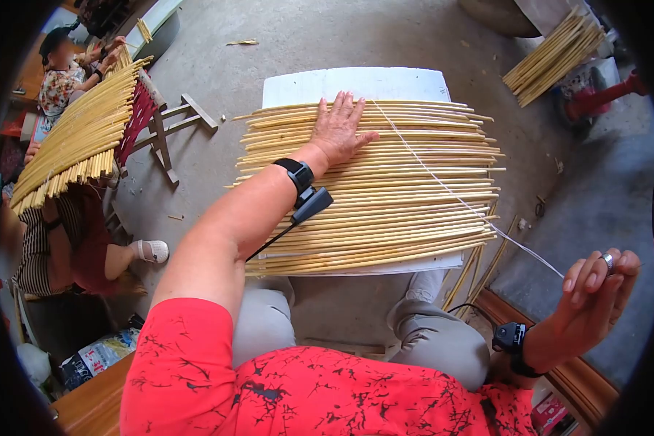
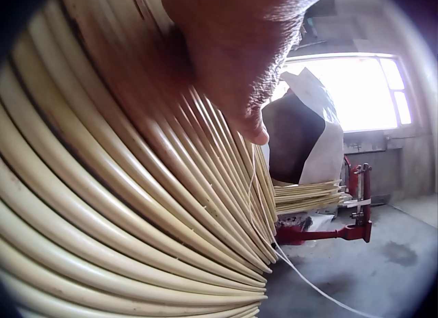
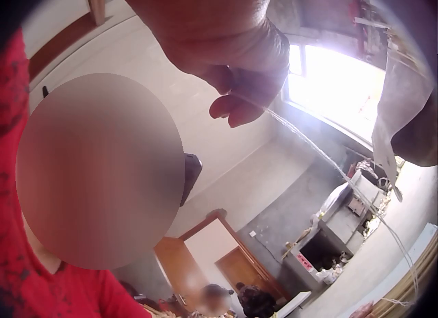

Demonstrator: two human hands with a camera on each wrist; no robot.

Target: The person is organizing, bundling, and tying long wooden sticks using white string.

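hands (image 1: pixel 336 134) 2; wrist cameras (image 1: pixel 312 205) 2; board (image 1: pixel 356 86) 1; other people (image 1: pixel 59 91) 2; sticks (image 1: pixel 385 190) many (too dense to count)

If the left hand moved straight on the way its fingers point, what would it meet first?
Probably the bare far strip of the white board, just beyond the stalks that the left hand rests on; whether its fingertips would touch it or pass just above is hard to tell.

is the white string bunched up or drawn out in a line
Drawn out: the string runs across the stalks to the right hand, which pinches it.
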